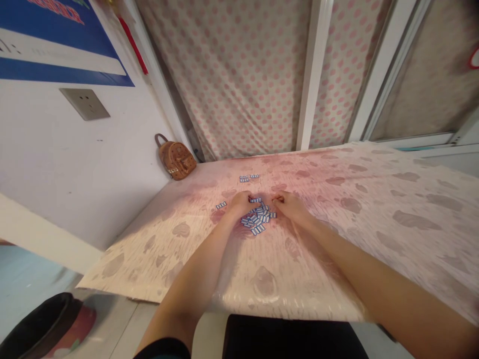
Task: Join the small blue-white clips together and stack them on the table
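On the table lies a loose pile of small white pieces with blue edges (258,219), seemingly flat strips or cards. My left hand (239,205) is closed at the pile's upper left, its fingertips pinching a small blue-and-white strip (255,200). To the right of the pile, my right hand (292,205) is pinched shut just above the tabletop; whatever its fingers hold is too small to make out. Farther back, two little groups of the same strips (244,178) lie side by side. Another strip (221,205) rests left of my left hand.
A patterned pink-and-cream cloth covers the table (262,279). A small brown backpack (177,159) leans by the wall at the back left corner. Polka-dot curtains (243,75) hang behind the table. A dark-lined bin (48,324) stands on the floor at lower left.
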The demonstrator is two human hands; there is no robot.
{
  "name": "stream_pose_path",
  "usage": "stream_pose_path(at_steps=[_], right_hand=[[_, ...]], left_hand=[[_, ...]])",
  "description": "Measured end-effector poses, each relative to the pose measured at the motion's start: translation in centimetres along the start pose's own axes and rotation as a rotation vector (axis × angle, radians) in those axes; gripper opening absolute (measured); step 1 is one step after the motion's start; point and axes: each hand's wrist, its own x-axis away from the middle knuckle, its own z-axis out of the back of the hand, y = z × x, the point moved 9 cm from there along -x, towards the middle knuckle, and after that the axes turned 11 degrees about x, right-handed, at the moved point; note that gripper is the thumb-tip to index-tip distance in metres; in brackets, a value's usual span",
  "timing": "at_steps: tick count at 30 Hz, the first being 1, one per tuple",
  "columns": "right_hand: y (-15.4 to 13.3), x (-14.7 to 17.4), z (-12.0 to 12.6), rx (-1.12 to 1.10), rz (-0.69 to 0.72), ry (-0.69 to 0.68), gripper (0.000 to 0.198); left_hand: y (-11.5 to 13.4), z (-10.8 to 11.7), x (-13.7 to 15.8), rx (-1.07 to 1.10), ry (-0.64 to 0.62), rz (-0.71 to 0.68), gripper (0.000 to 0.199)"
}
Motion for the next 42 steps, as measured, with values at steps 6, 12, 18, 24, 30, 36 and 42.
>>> stream_pose_path(at_steps=[6, 12, 18, 24, 30, 36, 42], right_hand=[[-0.1, 0.1, 0.0, -0.013, -0.001, -0.006, 0.017], [0.1, -0.1, -0.1, 0.003, 0.008, 0.015, 0.015], [-0.4, 0.0, -1.2, -0.012, 0.079, -0.078, 0.014], [-2.4, 0.6, -1.1, 0.158, 0.222, -0.074, 0.017], [-2.4, 0.4, -1.4, 0.164, 0.244, -0.087, 0.009], [-2.6, 0.4, -1.6, 0.161, 0.277, -0.077, 0.01], [-2.2, 0.3, -1.1, 0.143, 0.242, -0.067, 0.022]], left_hand=[[0.0, -0.2, -0.2, -0.037, -0.034, 0.027, 0.025], [0.3, -0.1, 0.2, 0.028, -0.004, 0.034, 0.018], [0.8, 0.0, 0.0, 0.062, 0.019, -0.069, 0.013], [0.4, 0.4, -0.3, 0.092, 0.063, -0.126, 0.028], [2.8, -0.9, 0.5, 0.104, -0.13, -0.335, 0.016], [3.7, -1.1, 0.9, 0.036, -0.155, -0.368, 0.017], [3.5, -1.3, 0.7, 0.054, -0.143, -0.354, 0.014]])
